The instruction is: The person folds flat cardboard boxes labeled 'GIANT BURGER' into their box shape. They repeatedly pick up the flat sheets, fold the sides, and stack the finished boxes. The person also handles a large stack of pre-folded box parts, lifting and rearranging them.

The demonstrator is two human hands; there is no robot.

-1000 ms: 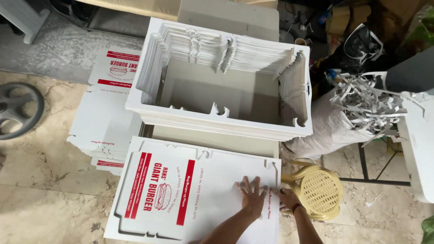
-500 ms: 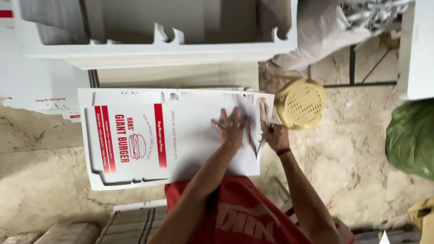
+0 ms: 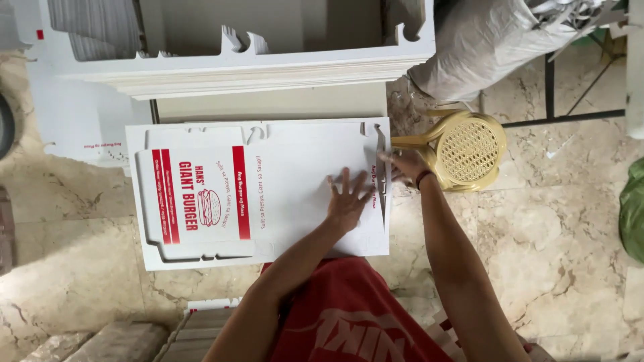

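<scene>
Marble-look floor tiles point(image 3: 557, 255) run under everything, beige with brown veins. Up top we've got a big stack of white cardboard sheets point(image 3: 268, 70) with a hollow middle, and it sits just beyond the far edge of our work, almost crowding it. To the right there's a yellow plastic stool point(image 3: 469, 149) with a woven-pattern seat, right beside our right hand, plus a grey sack point(image 3: 476, 47) behind it and something green point(image 3: 634, 208) at the edge of view. More loose white sheets point(image 3: 74, 114) lie off to the left.

The flat box blank point(image 3: 268, 191) lies on the floor straight in front of us, between our red shorts point(image 3: 342, 315) and the stack. It's white die-cut cardboard, unfolded, with notches along its edges and a red-striped printed panel with a little burger drawing on the left half.

Our left hand point(image 3: 350, 200) is pressed flat on the plain right part, fingers spread, gripping nothing. Our right hand point(image 3: 404, 166) is at the blank's right edge, fingers on the narrow flap there; can't tell whether it's pinching it or just touching.
</scene>
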